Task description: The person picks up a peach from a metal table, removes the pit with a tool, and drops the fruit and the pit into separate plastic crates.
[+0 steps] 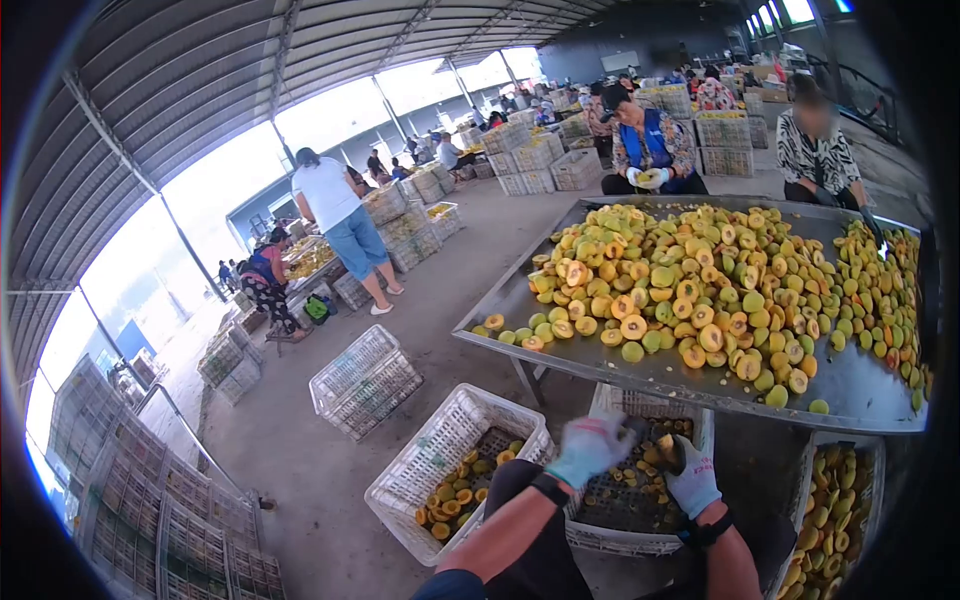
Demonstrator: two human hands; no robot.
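Note:
My left hand (590, 450), in a pale glove with grey fingertips, is over the crate (632, 541) between my knees. Motion smears its fingers, so I cannot make out what they hold. Close beside it, my right hand (692, 482), gloved alike, is closed on a brownish-yellow peach-like fruit piece (660, 453). Small fruit pieces (635, 485) lie in the crate below both hands. To the left, a white plastic crate (400, 487) holds several halved fruits (458, 492). In front, a metal table (590, 362) bears a large heap of yellow-green halved fruit (700, 290).
At right stands another crate (868, 452) full of fruit halves. An upturned-looking crate (365, 380) sits on the floor at left, near stacked crates (170, 500). Two people (650, 145) (820, 150) sit across the table; another person (335, 215) stands at left.

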